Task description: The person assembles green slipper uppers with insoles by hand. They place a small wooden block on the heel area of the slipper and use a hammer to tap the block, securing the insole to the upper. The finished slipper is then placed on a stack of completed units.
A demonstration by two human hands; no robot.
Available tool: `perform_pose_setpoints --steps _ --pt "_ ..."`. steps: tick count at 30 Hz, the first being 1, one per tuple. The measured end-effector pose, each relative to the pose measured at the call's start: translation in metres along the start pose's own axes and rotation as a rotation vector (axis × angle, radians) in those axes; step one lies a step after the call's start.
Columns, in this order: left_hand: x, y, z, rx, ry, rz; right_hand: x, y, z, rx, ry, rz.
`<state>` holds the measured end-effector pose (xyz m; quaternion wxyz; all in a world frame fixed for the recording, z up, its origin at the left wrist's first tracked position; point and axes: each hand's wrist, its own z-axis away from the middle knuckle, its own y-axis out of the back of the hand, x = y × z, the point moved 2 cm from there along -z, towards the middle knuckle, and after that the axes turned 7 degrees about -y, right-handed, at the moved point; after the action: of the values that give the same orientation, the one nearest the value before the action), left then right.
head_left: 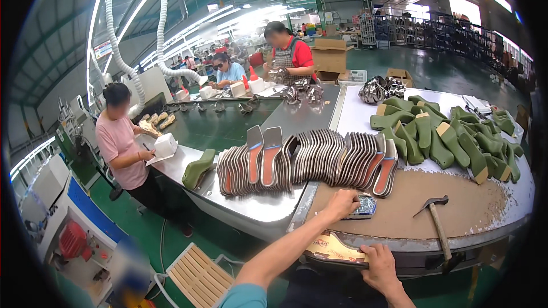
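Observation:
My left hand (342, 204) reaches over the workbench, its fingers drawn together at the edge of a small blue box (365, 207) of tiny shiny pieces. Whatever those fingertips may pinch is too small to make out. Nearer to me, my right hand (379, 263) grips one end of a yellow insole board (334, 248) with red print and a dark edge beneath. The board lies level at the bench's front edge. Just beyond the box stands a long row of silver-edged insoles (319, 159), some showing orange-brown faces.
A hammer (438, 225) lies at the bench's front right. Green shoe lasts (451, 137) are heaped behind it, and another green last (198, 169) sits left of the row. Silver bundles (381, 89) lie farther back. A slatted stool (200, 276) stands lower left. Co-workers stand across and left.

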<state>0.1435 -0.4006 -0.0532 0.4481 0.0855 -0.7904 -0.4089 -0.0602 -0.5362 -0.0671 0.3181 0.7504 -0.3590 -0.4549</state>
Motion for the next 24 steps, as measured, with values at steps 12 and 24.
perform_pose_setpoints --steps 12,24 --pt "-0.009 0.001 -0.001 0.224 -0.106 0.098 -0.009 0.002 -0.005 0.013 0.027 -0.022" --pt "0.039 0.100 0.124 0.313 0.004 0.392 0.004 -0.001 0.006 -0.132 0.007 0.008"
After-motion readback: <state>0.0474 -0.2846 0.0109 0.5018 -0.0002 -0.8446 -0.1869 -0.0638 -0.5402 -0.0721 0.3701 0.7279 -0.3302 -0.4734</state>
